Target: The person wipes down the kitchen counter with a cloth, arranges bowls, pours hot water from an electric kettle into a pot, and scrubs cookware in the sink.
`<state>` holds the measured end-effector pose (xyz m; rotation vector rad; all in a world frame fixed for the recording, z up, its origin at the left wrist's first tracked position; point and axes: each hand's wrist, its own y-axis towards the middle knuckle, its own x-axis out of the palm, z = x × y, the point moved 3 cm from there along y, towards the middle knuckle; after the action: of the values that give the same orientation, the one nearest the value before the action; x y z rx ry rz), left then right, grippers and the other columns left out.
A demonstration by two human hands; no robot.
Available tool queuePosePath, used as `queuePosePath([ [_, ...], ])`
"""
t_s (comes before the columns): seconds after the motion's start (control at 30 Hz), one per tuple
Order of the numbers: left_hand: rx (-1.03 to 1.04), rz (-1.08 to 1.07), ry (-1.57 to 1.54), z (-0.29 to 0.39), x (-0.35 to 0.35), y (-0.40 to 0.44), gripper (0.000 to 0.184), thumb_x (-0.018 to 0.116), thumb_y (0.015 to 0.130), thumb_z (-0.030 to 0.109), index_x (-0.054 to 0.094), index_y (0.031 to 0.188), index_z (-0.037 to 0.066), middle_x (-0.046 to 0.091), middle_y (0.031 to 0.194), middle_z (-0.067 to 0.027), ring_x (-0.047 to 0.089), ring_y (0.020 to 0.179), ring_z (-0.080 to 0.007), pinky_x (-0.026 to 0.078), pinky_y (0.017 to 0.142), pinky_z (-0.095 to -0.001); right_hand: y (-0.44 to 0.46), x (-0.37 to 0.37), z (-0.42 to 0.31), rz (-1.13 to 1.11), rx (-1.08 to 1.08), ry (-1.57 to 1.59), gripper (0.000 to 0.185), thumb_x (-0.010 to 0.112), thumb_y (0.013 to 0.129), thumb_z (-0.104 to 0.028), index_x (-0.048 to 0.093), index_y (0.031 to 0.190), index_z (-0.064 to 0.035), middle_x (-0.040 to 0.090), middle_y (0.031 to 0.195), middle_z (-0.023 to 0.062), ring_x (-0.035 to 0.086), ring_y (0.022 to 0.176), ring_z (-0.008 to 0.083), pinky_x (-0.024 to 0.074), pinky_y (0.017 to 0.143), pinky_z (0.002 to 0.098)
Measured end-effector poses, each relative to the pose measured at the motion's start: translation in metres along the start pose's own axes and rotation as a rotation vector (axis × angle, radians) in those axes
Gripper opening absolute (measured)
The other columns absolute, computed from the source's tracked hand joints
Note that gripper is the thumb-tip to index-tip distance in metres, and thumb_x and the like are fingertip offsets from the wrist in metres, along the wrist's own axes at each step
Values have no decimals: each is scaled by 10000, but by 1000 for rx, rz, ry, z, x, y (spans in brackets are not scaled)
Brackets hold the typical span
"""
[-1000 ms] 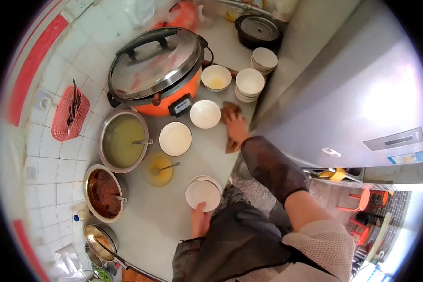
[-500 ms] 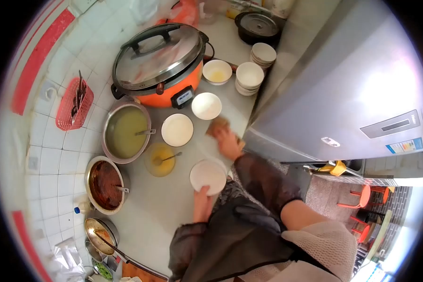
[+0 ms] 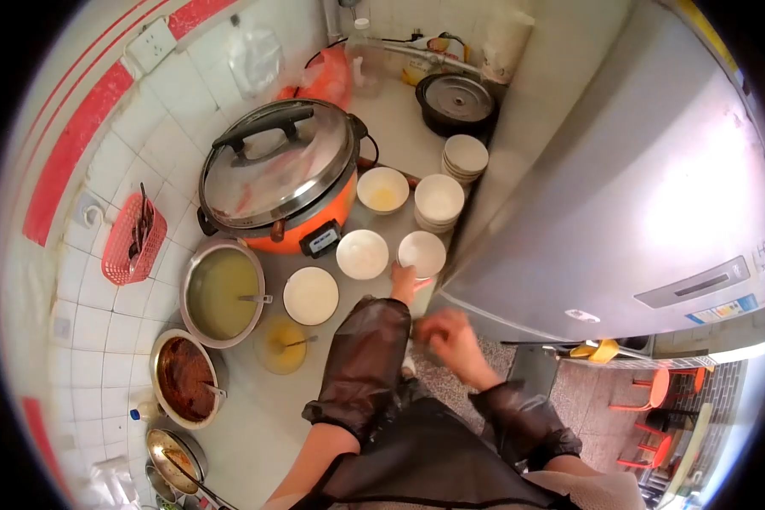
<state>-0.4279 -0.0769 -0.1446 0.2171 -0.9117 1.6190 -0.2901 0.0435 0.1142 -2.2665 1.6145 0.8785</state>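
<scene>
My left hand (image 3: pixel 405 286) reaches across the counter, its fingers closed at the near rim of a white bowl (image 3: pixel 421 254). Right beside that bowl stands another white bowl (image 3: pixel 363 254), with a stack of white bowls (image 3: pixel 439 201) just behind. My right hand (image 3: pixel 455 342) hangs past the counter edge above the floor, close to my left wrist. Its fingers look curled but are smeared by motion, and whatever they may hold is not clear. Dark sheer sleeve covers are on both forearms.
An orange lidded cooker (image 3: pixel 289 174) stands at the back left. Along the left are a pot of greenish liquid (image 3: pixel 223 289), a pot of dark red sauce (image 3: pixel 184 378) and a glass bowl of yellow liquid (image 3: pixel 280 344). The fridge (image 3: pixel 603 212) borders the right.
My left hand has carried the bowl forward, from the near counter edge to beside the stacks. My right hand has pulled back off the counter, where it held a brown cloth. The view has tilted up.
</scene>
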Motion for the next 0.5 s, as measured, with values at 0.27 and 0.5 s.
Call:
queuePosePath([
  [0.27,-88,-37,-185,-65,-10,59,969,714,774,405,77,1378,-6,317,1363,-173,509,1116,-328,557,784,-443,321,-4,5,563,-122,-317,186,539,764,-8,629,914,-69,556,1026,146,467,1017,368,370,894,425],
  [0.5,-78,-7,-129,56,33,-178,730,518,936,284,60,1434,11,218,1406,-180,303,1303,-326,413,1015,-482,428,54,180,22,439,-766,404,552,849,-228,570,1212,-51,510,1230,203,395,1190,348,317,1011,455],
])
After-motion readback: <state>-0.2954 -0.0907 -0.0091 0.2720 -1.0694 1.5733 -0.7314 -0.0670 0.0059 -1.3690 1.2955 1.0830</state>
